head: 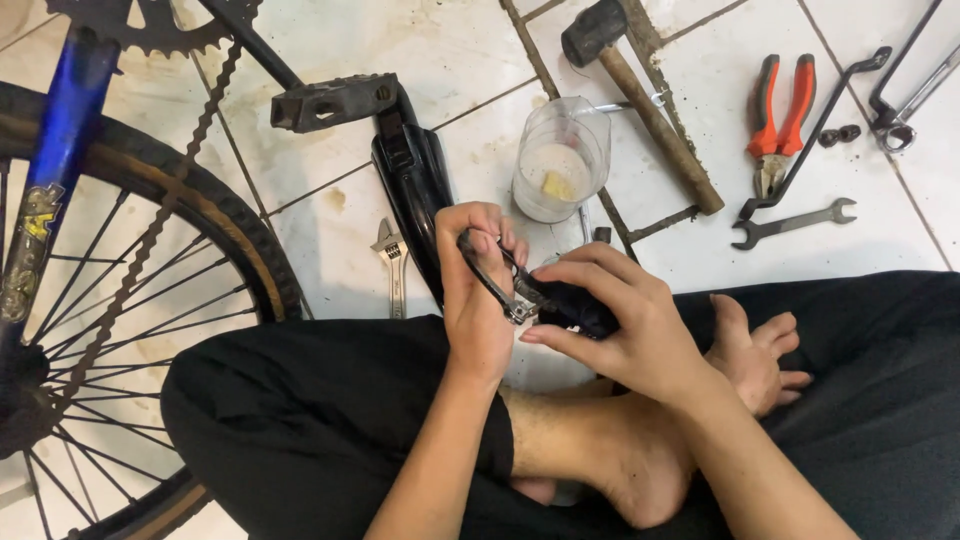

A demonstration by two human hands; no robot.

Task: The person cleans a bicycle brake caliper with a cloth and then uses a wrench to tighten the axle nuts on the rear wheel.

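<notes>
Brake lever (500, 285) held in both your hands above your crossed legs
Your left hand (475, 300) has its fingers clenched around the lever's thin metal arm, while your right hand (625, 320) grips its black body (580, 305), thumb and fingers pinched on it. Just beyond your hands on the tiled floor (330, 215) stand a clear plastic cup (560, 160) and a black saddle (415, 195); a hammer (650, 100), orange pliers (780, 115) and a spanner (795, 222) lie to the right, a bike wheel (120, 330) to the left
</notes>
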